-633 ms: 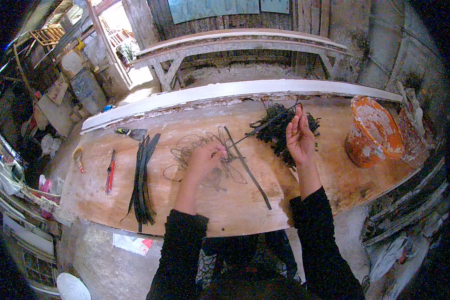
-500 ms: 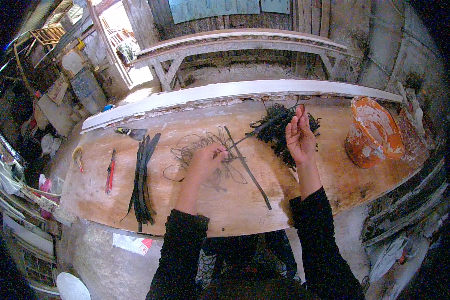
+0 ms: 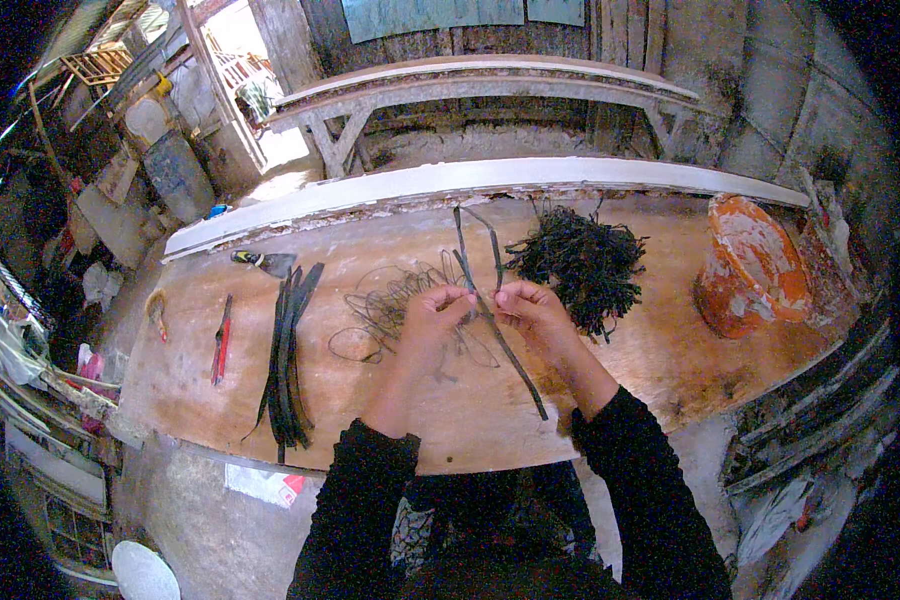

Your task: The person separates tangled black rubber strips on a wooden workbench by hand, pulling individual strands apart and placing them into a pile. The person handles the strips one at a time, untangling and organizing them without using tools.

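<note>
Above the middle of the wooden table, my left hand (image 3: 438, 312) and my right hand (image 3: 538, 318) are close together, both closed in a pinch. Between their fingertips a thin black strip (image 3: 496, 255) arches up and away from me. A second black strip (image 3: 518, 372) slants across the tabletop beneath the hands. Loose loops of thin dark cord or wire (image 3: 380, 310) spread under and around my left hand, which partly covers them. Just beyond my right hand sits a heap of short black strips (image 3: 575, 260). Left of the loops lies a bundle of long black strips (image 3: 288, 365).
Toward the table's left end are a putty knife (image 3: 265, 262), a red-handled cutting tool (image 3: 221, 345) and a brush (image 3: 157, 315). An orange bucket (image 3: 715, 290) smeared with white stands at the right. A long white board (image 3: 450, 183) runs along the far edge.
My right hand has come down and left from the heap toward my left hand, its open fingers now pinched. The strip that stretched toward the heap now arches between both hands.
</note>
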A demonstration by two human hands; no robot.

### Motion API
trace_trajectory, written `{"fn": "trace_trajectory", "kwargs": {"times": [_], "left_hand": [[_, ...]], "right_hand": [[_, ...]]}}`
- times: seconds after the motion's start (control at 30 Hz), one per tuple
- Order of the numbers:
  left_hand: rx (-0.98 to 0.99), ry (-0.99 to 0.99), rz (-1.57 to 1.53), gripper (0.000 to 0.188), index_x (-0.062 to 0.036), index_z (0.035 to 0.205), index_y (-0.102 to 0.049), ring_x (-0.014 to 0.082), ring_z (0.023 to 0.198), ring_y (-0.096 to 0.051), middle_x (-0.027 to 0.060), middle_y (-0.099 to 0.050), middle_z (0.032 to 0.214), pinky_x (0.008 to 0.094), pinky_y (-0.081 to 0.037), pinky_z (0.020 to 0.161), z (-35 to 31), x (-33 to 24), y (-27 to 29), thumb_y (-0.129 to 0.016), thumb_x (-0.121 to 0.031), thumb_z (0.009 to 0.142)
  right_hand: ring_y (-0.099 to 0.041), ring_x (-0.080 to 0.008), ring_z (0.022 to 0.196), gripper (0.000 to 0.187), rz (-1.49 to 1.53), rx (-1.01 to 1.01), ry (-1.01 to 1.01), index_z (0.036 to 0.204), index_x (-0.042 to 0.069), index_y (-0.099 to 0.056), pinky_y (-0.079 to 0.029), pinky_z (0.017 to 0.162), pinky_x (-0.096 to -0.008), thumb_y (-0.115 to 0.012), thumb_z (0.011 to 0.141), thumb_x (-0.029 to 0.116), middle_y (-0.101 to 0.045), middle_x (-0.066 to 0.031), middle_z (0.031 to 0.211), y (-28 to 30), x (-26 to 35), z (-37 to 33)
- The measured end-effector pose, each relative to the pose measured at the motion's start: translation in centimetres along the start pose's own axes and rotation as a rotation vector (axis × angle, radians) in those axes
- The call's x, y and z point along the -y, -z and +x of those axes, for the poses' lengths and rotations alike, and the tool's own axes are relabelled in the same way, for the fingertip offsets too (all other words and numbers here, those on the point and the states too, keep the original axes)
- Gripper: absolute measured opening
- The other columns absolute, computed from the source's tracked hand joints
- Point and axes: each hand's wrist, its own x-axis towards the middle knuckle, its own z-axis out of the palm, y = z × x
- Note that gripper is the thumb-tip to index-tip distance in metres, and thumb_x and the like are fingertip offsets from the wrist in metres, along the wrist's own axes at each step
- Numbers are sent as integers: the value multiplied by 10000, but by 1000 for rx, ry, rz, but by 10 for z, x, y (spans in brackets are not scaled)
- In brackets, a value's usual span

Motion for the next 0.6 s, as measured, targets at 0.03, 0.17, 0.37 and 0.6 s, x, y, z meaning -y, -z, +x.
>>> {"fn": "trace_trajectory", "kwargs": {"times": [0.03,0.17,0.37,0.6], "left_hand": [[-15,15,-1,168,-55,810,-583,29,519,-420,-38,-524,646,167,-304,441,-2,-2,-1,-603,-200,726],[-36,23,2,133,-7,788,-591,55,612,-482,-5,-560,684,186,-378,559,-3,-3,-2,-592,-128,732],[-12,-25,37,141,1,809,-594,58,612,-499,11,-577,702,179,-389,554,-3,1,-5,-584,-121,737],[15,-56,5,152,-21,811,-586,64,554,-493,4,-550,641,187,-404,442,1,13,-4,-576,-160,751]], "right_hand": [[-521,-81,706,65,-27,-8,-10,788,82,-576,-412,664,-224,-572,741,125,-564,18,764,1,-2,1],[-511,-73,692,66,-54,-51,-48,784,77,-574,-404,658,-212,-581,731,116,-560,19,751,-4,-1,0],[-497,-71,686,72,-73,-44,23,767,61,-567,-385,645,-196,-599,710,91,-559,10,744,-8,-3,-4],[-504,-77,663,74,-247,-81,80,737,46,-560,-393,632,-207,-615,691,65,-562,-8,707,-8,-4,-1]]}}
